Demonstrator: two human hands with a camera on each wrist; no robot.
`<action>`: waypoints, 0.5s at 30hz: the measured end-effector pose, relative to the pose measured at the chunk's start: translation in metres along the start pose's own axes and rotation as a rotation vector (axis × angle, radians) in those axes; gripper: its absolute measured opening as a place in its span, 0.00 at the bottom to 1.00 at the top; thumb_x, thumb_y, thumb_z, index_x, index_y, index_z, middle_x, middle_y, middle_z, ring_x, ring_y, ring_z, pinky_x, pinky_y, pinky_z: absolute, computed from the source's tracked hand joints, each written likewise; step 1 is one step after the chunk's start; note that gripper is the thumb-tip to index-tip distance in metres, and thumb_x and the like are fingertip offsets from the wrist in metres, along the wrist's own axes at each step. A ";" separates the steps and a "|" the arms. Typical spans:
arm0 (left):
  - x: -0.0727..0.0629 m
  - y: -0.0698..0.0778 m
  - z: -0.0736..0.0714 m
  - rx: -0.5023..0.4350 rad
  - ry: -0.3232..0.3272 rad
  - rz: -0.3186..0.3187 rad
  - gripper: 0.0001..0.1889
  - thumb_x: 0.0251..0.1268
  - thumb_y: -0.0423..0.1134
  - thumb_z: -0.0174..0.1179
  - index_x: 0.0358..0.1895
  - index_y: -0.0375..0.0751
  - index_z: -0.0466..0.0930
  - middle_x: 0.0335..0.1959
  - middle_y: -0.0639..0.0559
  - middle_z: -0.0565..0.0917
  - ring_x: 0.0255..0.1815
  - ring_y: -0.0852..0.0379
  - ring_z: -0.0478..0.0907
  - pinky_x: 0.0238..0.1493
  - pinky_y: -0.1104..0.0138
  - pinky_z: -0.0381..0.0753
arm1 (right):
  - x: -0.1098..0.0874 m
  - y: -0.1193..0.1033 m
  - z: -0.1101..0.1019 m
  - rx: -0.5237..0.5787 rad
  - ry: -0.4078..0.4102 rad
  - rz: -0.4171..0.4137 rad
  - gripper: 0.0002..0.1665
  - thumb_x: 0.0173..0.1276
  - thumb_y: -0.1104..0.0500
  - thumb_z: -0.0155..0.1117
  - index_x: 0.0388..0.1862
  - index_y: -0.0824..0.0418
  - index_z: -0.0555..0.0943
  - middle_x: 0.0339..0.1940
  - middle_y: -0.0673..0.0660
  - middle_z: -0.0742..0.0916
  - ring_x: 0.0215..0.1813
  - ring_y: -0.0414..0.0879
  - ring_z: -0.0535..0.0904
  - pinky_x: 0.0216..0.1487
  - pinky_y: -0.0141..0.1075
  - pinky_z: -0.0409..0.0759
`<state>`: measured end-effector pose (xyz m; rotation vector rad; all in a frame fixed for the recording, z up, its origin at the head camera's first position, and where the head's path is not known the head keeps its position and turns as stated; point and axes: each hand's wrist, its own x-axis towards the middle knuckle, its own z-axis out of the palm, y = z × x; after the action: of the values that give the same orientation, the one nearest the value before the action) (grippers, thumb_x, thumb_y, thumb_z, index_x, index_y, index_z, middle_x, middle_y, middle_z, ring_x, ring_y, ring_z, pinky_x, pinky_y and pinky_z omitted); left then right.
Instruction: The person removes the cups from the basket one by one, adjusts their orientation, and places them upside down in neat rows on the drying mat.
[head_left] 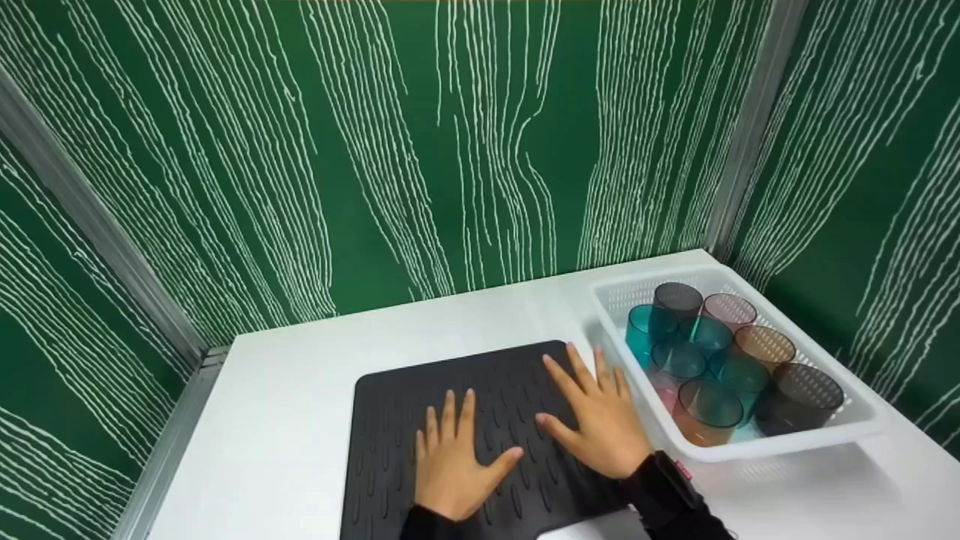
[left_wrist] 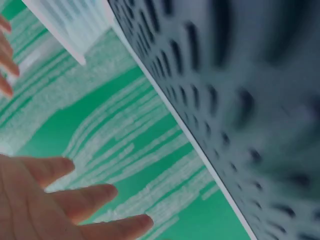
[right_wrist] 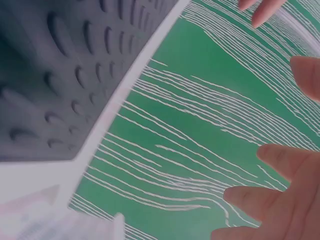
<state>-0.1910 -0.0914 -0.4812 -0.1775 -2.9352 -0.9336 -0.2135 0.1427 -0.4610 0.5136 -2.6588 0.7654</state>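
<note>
Mat (head_left: 495,420), dark grey, rectangular, with rows of raised oblong ribs, probably rubber or silicone: in the head view, flat on a white tabletop (head_left: 247,435), rounded corners at the far end, near end running out of frame. Bare left hand (head_left: 457,465) over the near middle of the mat, bare right hand (head_left: 600,424) over its right side; fingers straight and spread, nothing held, apart from each other. Just to the right, a white perforated plastic basket (head_left: 795,450) with tinted see-through cups (head_left: 742,367) inside. Farther off, green wall panels (head_left: 517,187) with wavy white lines.

In the left wrist view, fingers extended, with a visible gap to the ribbed surface; a few right fingertips at the left edge of view.

In the right wrist view, fingers likewise extended and clear of the mat, again with nothing held.

Likely to handle as a light, bendy sheet: grippy rather than slippery, hard to break, apt to sag if lifted by one corner. Best held at the left and right edges together, thumbs on top; right edge probably tighter to reach, so close to the basket.
</note>
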 end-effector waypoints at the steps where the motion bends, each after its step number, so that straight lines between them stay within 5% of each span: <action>1: 0.001 0.004 0.002 -0.014 0.008 0.013 0.58 0.73 0.74 0.66 0.92 0.41 0.55 0.92 0.28 0.56 0.91 0.16 0.52 0.85 0.20 0.54 | -0.001 0.000 -0.004 -0.012 0.007 -0.002 0.46 0.78 0.43 0.75 0.88 0.56 0.71 0.91 0.72 0.68 0.91 0.83 0.55 0.85 0.82 0.55; 6: 0.004 0.028 0.018 -0.121 0.008 0.087 0.59 0.75 0.72 0.66 0.92 0.34 0.52 0.90 0.24 0.58 0.87 0.15 0.59 0.81 0.20 0.63 | -0.009 0.004 -0.028 -0.092 0.043 0.017 0.47 0.78 0.42 0.75 0.88 0.55 0.71 0.90 0.72 0.70 0.89 0.83 0.59 0.82 0.83 0.60; 15: 0.011 0.078 0.042 -0.442 -0.221 0.067 0.59 0.79 0.67 0.66 0.93 0.32 0.45 0.91 0.25 0.57 0.91 0.25 0.61 0.87 0.29 0.63 | -0.020 0.028 -0.071 -0.243 0.084 0.041 0.46 0.76 0.43 0.77 0.86 0.59 0.74 0.87 0.73 0.73 0.85 0.81 0.68 0.79 0.80 0.68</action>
<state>-0.1931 -0.0032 -0.4701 -0.4196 -2.8357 -1.6352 -0.1933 0.2091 -0.4243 0.3556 -2.6416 0.4546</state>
